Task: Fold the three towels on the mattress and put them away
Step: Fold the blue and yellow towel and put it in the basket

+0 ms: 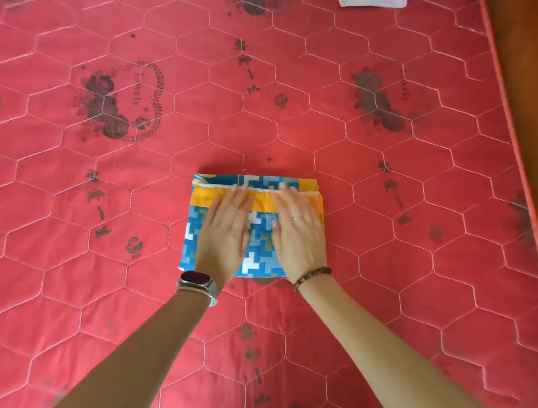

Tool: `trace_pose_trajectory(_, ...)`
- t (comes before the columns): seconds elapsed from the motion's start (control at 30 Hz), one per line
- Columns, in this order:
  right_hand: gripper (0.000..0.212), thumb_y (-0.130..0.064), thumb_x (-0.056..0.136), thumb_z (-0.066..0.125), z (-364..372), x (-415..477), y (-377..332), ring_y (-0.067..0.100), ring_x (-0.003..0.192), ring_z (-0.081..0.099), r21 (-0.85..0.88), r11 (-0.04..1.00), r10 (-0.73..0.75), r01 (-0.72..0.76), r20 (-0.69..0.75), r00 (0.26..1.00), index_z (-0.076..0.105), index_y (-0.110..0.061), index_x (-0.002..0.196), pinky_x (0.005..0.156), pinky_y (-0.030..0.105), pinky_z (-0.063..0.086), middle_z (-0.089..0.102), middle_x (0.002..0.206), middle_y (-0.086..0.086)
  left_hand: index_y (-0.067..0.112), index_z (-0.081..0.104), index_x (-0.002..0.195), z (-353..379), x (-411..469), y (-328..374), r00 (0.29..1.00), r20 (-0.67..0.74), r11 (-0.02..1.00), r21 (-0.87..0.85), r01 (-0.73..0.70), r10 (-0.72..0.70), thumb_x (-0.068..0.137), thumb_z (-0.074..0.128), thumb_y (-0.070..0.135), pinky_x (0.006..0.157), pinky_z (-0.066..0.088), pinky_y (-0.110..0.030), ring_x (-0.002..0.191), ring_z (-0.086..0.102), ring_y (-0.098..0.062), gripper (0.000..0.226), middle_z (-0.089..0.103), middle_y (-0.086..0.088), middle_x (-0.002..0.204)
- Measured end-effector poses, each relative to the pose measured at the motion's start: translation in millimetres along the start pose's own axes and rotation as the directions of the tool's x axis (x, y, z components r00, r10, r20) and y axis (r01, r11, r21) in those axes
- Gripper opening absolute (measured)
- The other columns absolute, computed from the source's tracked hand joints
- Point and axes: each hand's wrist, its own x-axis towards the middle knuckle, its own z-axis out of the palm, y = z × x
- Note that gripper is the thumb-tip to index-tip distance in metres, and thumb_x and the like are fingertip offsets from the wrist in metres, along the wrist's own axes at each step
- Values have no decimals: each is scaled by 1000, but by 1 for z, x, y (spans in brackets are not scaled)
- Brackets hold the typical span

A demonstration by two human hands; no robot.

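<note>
Folded towel (259, 230), blue-and-white block pattern with a yellow band, lying flat as a compact rectangle near the centre of the red hexagon-quilted mattress (407, 174). Left hand (225, 233) and right hand (300, 233) rest palm-down on it, side by side; the fingers are straight and held close together, and their tips reach the white hem along the yellow band. Left wrist: smartwatch (195, 278). Right wrist: beaded bracelet (313, 275); right finger: ring (297, 217). Far edge of mattress: part of a pale folded item (372, 3), cut off by the frame. Right margin: brown wooden surface (521, 43).
</note>
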Motion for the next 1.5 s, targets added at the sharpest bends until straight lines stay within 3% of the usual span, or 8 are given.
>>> trace_pose_trajectory(0.07, 53, -27, 98, 41, 17, -3, -6, 21, 147, 21, -65, 991, -108, 119, 150, 983, 34, -15, 149, 119, 43, 22, 25, 159, 1, 6, 40, 148, 13, -7, -3, 995, 98, 992, 124, -13, 1, 99, 40, 20, 121, 22, -48, 149, 26, -23, 51, 32, -8, 159)
trace_pose_trajectory(0.2, 62, -50, 101, 23, 36, -2, 8, 16, 150, 3, -221, 965, -71, 139, 288, 955, 13, -21, 155, 121, 43, 13, 7, 163, -5, 12, 24, 156, 25, -12, -17, 980, 185, 959, 283, 18, -72, 102, 37, 36, 123, 17, -44, 151, 18, -19, 61, 18, -4, 164)
trace_pose_trajectory(0.6, 67, -50, 101, 22, 24, 1, 35, 17, 150, 2, -299, 954, 90, -27, 199, 976, 9, -13, 155, 122, 42, 10, 2, 163, 2, 8, 17, 157, 14, -12, -37, 911, 60, 876, 308, 371, -407, 102, 24, 46, 122, 19, -44, 151, 17, -21, 67, 15, -7, 165)
trace_pose_trajectory(0.73, 66, -49, 102, 21, 14, 0, 24, 20, 150, 1, -298, 950, 144, -95, 146, 979, 9, -11, 155, 122, 44, 10, 2, 163, 4, 6, 15, 157, 6, -13, -37, 930, 52, 883, 337, 327, -364, 103, 25, 46, 123, 14, -46, 152, 15, -23, 67, 13, -10, 165)
trace_pose_trajectory(0.9, 70, -54, 100, 27, 18, -14, 9, 19, 150, -1, -257, 954, -86, 152, 253, 964, 8, -16, 155, 122, 44, 11, 1, 163, 3, 9, 17, 157, 10, -26, -32, 933, 25, 907, 244, 344, -360, 103, 29, 43, 122, 19, -45, 152, 17, -26, 65, 14, -12, 165)
trace_pose_trajectory(1.2, 73, -53, 98, 22, 23, -13, 4, 24, 150, -2, -317, 948, 124, -30, 281, 952, 8, -8, 154, 123, 41, 7, -1, 162, 12, 9, 15, 157, -5, -37, -51, 887, 132, 861, -215, 462, -443, 101, 49, 22, 121, 22, -44, 147, 22, -31, 66, 22, -15, 161)
trace_pose_trajectory(1.37, 60, -37, 102, 34, 4, -13, -31, 21, 150, 8, 105, 985, 92, -135, 342, 935, 19, -10, 153, 122, 36, 14, 11, 162, 5, 20, 36, 150, -17, -45, -51, 707, 174, 550, -511, 660, -686, 92, 67, 16, 106, 44, -40, 124, 51, -20, 66, 55, -3, 134)
trace_pose_trajectory(1.5, 54, -30, 102, 42, 2, -9, -59, 16, 146, 17, 517, 781, 94, -351, 459, 884, 23, -20, 152, 119, 39, 22, 19, 160, -5, 20, 46, 143, -26, -45, -50, 583, 294, 321, -609, 725, -758, 86, 75, 23, 91, 55, -47, 103, 64, -19, 63, 63, -5, 120)
